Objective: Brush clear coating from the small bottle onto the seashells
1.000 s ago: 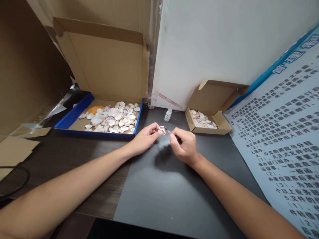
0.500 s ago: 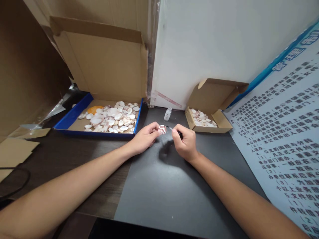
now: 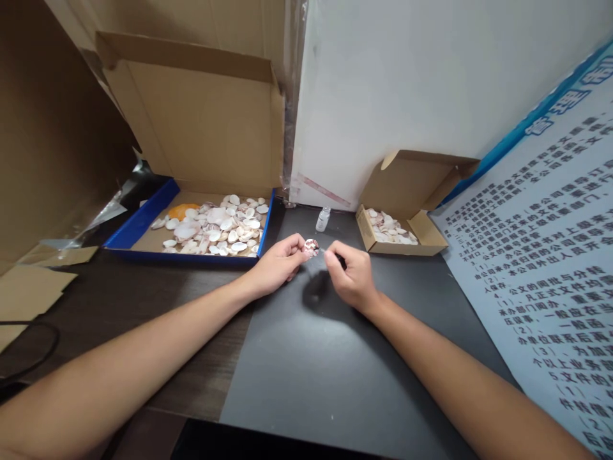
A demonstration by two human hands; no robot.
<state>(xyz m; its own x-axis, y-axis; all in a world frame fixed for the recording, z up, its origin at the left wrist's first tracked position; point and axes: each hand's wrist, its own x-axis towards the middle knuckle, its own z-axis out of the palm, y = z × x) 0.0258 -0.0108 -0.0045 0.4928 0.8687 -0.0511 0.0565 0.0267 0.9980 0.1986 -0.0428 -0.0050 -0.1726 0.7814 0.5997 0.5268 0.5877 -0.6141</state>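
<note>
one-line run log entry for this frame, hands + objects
left hand: pinches shell | right hand: holds thin brush beside shell | small bottle behind | shell boxes left, right

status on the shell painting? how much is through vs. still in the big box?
Done, it seems: a small batch of shells in the small box. In hand: left hand pinches one shell; right hand holds a thin brush at it, by the little bottle. Left: far more shells in the large blue-edged box.
</note>
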